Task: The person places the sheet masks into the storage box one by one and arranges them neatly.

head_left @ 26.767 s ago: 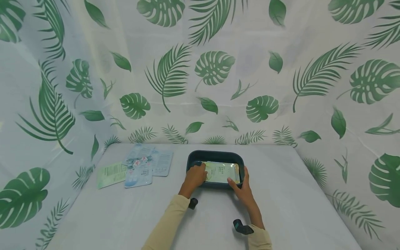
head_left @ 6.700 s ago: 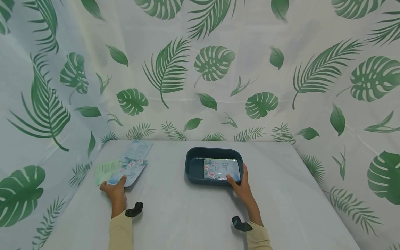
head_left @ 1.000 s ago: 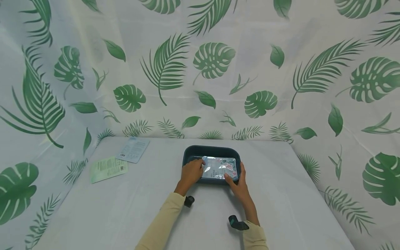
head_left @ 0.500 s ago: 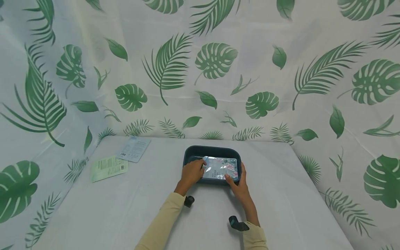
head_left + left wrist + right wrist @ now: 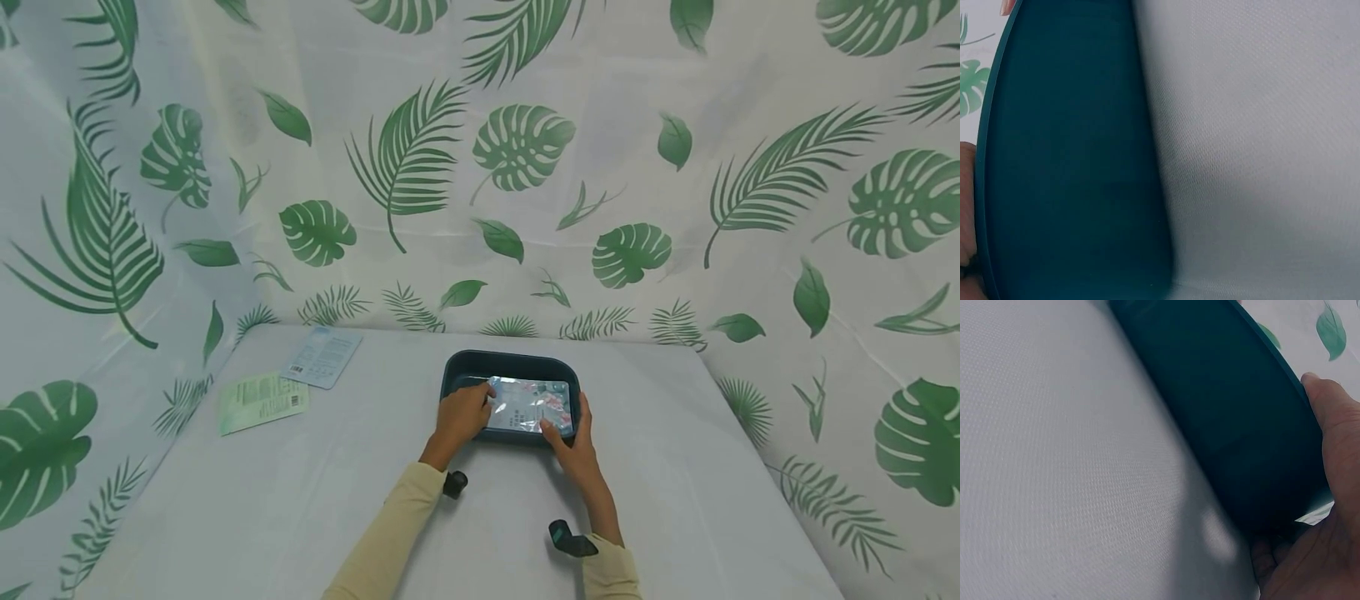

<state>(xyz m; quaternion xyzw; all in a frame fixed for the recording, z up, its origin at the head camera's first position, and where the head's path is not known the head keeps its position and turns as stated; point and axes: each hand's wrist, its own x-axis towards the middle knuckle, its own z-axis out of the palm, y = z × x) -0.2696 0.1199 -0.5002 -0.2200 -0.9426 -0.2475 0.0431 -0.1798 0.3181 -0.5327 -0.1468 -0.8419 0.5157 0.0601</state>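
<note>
A dark teal rectangular tray [image 5: 517,364] stands on the white-covered table, and a shiny blue floral sheet mask packet [image 5: 525,404] lies inside it towards the right. My left hand [image 5: 461,414] reaches over the tray's front left rim, its curled fingers pinching the packet's left end. The right hand [image 5: 576,450] grips the front right corner of the tray, thumb over the rim by the packet and fingers along the outer side. In the right wrist view that thumb [image 5: 1329,400] lies at the rim. The left wrist view shows mostly the tray's outer wall [image 5: 1072,150].
Two more packets lie at the back left of the table: a pale green one [image 5: 262,404] and a light blue one [image 5: 322,357] that overlaps its corner. A leaf-print curtain [image 5: 525,275] hangs around the table's back and sides.
Earlier my left hand was at the packets on the left, holding the floral one; now it is in the tray. Fewer packets lie on the left. Over the last second the hands barely move.
</note>
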